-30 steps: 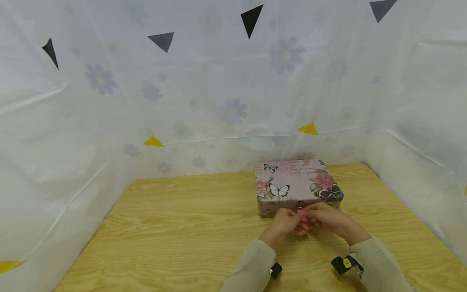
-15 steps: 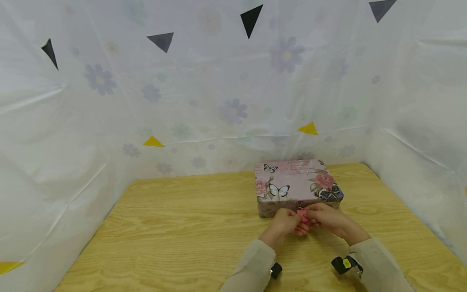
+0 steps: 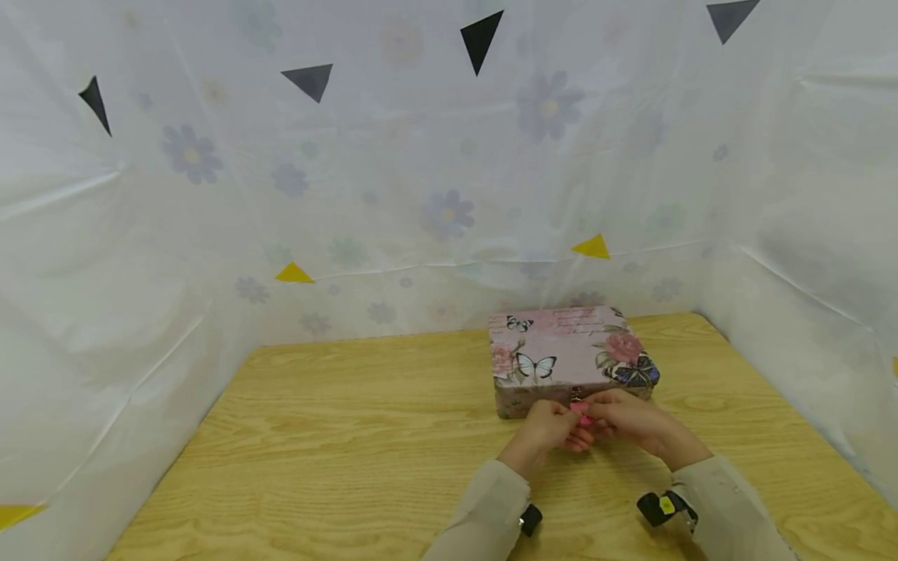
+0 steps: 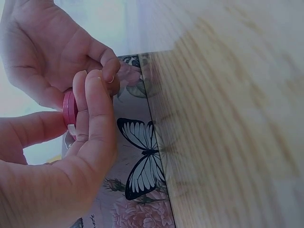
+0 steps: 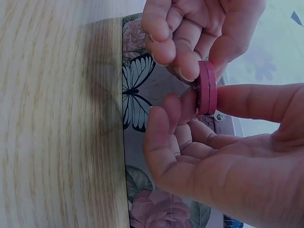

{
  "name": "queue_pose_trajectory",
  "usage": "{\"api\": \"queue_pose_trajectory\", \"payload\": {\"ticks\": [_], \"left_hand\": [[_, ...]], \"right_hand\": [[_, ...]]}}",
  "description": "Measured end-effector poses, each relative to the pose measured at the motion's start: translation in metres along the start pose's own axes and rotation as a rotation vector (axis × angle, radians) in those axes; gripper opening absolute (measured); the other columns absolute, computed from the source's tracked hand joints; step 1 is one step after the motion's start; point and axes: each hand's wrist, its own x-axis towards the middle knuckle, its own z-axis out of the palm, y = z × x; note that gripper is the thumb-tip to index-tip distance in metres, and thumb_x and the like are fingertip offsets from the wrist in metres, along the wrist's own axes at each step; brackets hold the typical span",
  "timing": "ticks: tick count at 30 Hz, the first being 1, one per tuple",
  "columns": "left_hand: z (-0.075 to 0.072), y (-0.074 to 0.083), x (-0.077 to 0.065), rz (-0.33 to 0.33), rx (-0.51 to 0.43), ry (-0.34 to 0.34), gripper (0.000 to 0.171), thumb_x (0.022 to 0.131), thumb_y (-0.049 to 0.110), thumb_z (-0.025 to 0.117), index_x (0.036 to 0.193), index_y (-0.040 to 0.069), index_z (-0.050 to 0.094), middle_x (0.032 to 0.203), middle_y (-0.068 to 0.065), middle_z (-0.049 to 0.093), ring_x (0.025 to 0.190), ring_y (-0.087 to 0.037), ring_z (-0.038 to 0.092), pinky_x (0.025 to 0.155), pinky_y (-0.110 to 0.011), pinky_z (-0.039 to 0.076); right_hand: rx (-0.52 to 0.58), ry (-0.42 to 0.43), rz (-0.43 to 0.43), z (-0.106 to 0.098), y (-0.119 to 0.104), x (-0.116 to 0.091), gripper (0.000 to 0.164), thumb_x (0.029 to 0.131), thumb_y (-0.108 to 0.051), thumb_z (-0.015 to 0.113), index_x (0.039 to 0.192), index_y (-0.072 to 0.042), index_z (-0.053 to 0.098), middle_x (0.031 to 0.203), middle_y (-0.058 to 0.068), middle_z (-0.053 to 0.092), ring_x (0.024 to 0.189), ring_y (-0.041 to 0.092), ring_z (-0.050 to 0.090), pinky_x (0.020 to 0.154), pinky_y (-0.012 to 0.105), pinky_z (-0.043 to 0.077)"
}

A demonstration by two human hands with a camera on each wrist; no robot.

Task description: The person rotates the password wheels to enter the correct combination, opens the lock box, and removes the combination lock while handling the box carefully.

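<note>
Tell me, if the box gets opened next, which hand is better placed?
Probably the right hand: in the head view it's higher, closer to the top front edge of the box. The left hand sits lower. Both pinch the pink thing, though, so it's close.

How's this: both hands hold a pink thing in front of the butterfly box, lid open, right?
The lid is shut, not open, in the head view; left hand and right hand hold the pink thing in front of the box.
</note>
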Motion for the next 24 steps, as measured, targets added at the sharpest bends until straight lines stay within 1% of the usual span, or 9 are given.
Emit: {"api": "queue_pose_trajectory", "payload": {"ticks": [7, 16, 24], "left_hand": [[-0.0003, 0.0001, -0.0003, 0.001, 0.007, -0.004, 0.024, 0.098, 0.005, 0.051, 0.083, -0.006, 0.066, 0.074, -0.021, 0.069, 0.071, -0.03, 0.071, 0.063, -0.034, 0.058], [0.0, 0.0011, -0.0012, 0.016, 0.021, -0.011, 0.025, 0.099, 0.007, 0.051, 0.087, -0.009, 0.066, 0.078, -0.024, 0.069, 0.075, -0.035, 0.071, 0.064, -0.036, 0.058], [-0.0006, 0.0012, -0.0001, -0.004, 0.005, 0.003, 0.024, 0.098, 0.007, 0.052, 0.084, -0.007, 0.066, 0.075, -0.021, 0.07, 0.072, -0.031, 0.071, 0.064, -0.035, 0.058]], "right_hand": [[0.007, -0.004, 0.003, 0.0016, -0.001, 0.0001, 0.042, 0.099, -0.007, 0.039, 0.125, 0.026, 0.036, 0.097, 0.003, 0.064, 0.086, 0.012, 0.062, 0.076, 0.028, 0.053], [0.004, -0.008, 0.005, 0.0017, 0.0001, 0.0006, 0.038, 0.1, -0.009, 0.039, 0.123, 0.022, 0.042, 0.096, 0.004, 0.061, 0.085, 0.013, 0.06, 0.075, 0.028, 0.052], [0.008, -0.013, -0.007, 0.001, 0.0001, 0.0009, 0.04, 0.099, -0.008, 0.039, 0.123, 0.024, 0.042, 0.097, 0.003, 0.064, 0.086, 0.011, 0.062, 0.075, 0.027, 0.052]]}}
